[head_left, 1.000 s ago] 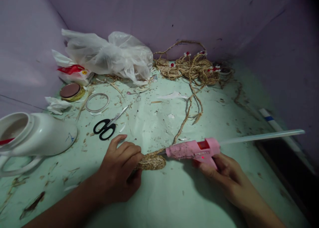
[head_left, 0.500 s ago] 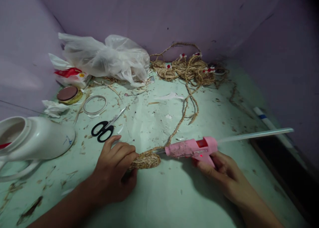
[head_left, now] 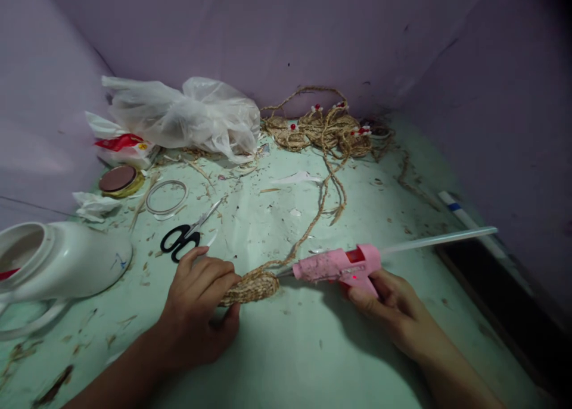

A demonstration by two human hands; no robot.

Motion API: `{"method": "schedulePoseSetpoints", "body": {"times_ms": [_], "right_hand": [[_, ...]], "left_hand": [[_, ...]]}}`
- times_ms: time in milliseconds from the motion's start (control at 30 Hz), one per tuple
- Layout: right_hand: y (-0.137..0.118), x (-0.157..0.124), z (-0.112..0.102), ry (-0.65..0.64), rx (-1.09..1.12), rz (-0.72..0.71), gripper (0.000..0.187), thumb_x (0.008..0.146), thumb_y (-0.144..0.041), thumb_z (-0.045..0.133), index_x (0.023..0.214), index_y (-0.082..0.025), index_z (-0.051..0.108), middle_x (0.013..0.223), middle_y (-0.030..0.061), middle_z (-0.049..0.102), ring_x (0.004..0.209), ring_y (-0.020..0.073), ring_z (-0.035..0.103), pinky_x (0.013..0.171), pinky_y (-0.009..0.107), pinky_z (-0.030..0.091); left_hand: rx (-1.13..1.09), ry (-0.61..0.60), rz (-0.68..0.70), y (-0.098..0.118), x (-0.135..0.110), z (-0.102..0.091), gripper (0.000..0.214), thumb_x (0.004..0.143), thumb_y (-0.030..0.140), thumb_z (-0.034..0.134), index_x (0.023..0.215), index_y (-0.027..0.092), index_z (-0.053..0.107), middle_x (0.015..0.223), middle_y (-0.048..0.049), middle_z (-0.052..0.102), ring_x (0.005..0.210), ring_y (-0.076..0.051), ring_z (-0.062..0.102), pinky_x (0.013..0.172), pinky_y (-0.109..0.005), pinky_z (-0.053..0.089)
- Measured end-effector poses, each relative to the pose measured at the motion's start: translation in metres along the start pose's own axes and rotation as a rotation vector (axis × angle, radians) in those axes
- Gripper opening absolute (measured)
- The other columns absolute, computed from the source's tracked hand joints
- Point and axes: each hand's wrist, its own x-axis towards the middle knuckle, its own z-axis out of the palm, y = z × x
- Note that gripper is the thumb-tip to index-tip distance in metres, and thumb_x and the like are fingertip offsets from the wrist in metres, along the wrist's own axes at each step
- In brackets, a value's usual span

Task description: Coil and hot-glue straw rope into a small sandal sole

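Observation:
My left hand [head_left: 203, 308] is closed on a flat oval coil of braided straw rope [head_left: 257, 287], its fingers over the coil's left end. In my right hand [head_left: 393, 308] is a pink glue gun [head_left: 337, 266], gripped by the handle, with a small red light lit. A clear glue stick [head_left: 442, 240] sticks out of its back. The gun's metal nozzle points left and sits at the coil's right edge; whether it touches is hard to tell. From the coil a loose braided cord [head_left: 313, 221] runs up to the far pile.
Black-handled scissors [head_left: 181, 241] lie beyond my left hand, near a tape ring [head_left: 167, 197]. A white jug [head_left: 89, 260] lies on its side at left. Along the wall are a plastic bag [head_left: 187, 120] and a pile of braided pieces [head_left: 330, 132] with red and white beads.
The view has shifted slightly, so most things sit a little lower and further left. The nozzle has come slightly lower along the coil's edge. Both hands keep their holds.

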Motion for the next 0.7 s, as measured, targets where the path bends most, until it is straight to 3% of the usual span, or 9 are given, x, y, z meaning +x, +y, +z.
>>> {"method": "schedulePoseSetpoints", "body": {"times_ms": [200, 367, 700], "right_hand": [[-0.005, 0.000, 0.001, 0.017, -0.016, 0.018, 0.028, 0.081, -0.044, 0.061, 0.082, -0.016, 0.064, 0.063, -0.0008, 0.050, 0.054, 0.0122, 0.039, 0.047, 0.023, 0.031], [-0.008, 0.000, 0.003, 0.010, 0.005, 0.055, 0.029, 0.078, -0.045, 0.062, 0.077, -0.017, 0.061, 0.063, -0.0011, 0.048, 0.056, 0.0127, 0.040, 0.049, 0.024, 0.032], [-0.011, 0.002, 0.004, -0.021, 0.073, 0.005, 0.030, 0.080, -0.047, 0.063, 0.080, -0.016, 0.063, 0.061, -0.0031, 0.044, 0.052, 0.0100, 0.034, 0.045, 0.022, 0.028]], "left_hand": [[-0.011, 0.026, -0.018, 0.000, 0.001, -0.001, 0.027, 0.066, 0.012, 0.059, 0.092, 0.018, 0.056, 0.087, -0.0066, 0.062, 0.081, -0.023, 0.060, 0.096, -0.056, 0.039], [-0.030, 0.030, -0.013, -0.001, 0.002, 0.000, 0.031, 0.066, 0.010, 0.060, 0.095, 0.020, 0.054, 0.089, -0.0067, 0.062, 0.082, -0.023, 0.060, 0.093, -0.055, 0.040], [-0.034, 0.071, -0.001, -0.002, 0.005, 0.002, 0.028, 0.068, 0.010, 0.060, 0.094, 0.018, 0.055, 0.087, -0.0083, 0.063, 0.080, -0.025, 0.062, 0.089, -0.056, 0.042]]}}
